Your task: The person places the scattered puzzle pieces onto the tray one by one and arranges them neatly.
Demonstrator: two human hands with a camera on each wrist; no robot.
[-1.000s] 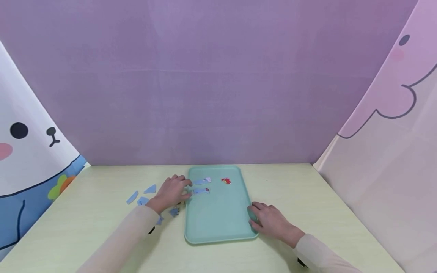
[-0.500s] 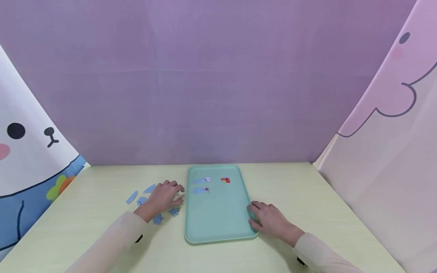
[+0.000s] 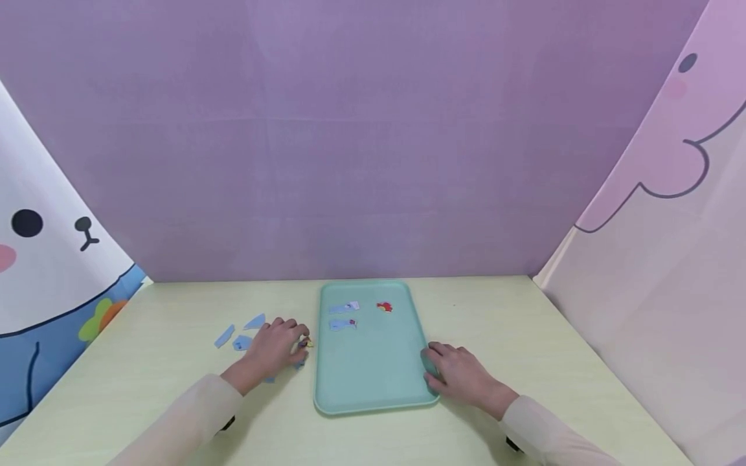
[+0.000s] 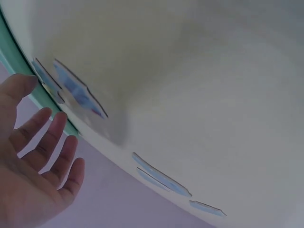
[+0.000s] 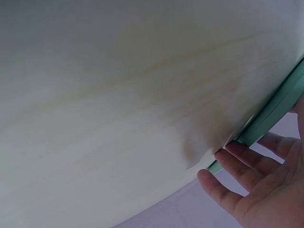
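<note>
My left hand (image 3: 275, 347) is over the table just left of the green tray (image 3: 373, 375), thumb and fingers apart around a small dark and yellow piece (image 3: 305, 343), which looks like a jigsaw piece. In the left wrist view, the left thumb is near a flat bluish piece (image 4: 47, 80), and a larger blue piece (image 4: 78, 90) lies beside it. Whether the fingertips touch a piece is hard to tell. My right hand (image 3: 463, 377) rests on the tray's right rim, fingers relaxed; in the right wrist view its fingertips touch the green rim (image 5: 273, 116).
Inside the tray lie two pale blue pieces, one above (image 3: 344, 308) the other (image 3: 342, 325), and a red piece (image 3: 384, 307). Several more blue pieces (image 3: 224, 336) are scattered left of my left hand. Behind the table stands a purple cloth (image 3: 373, 149).
My left hand has withdrawn leftward from the pieces at the tray's left edge, then come over the small dark and yellow piece. The right hand and tray have stayed put.
</note>
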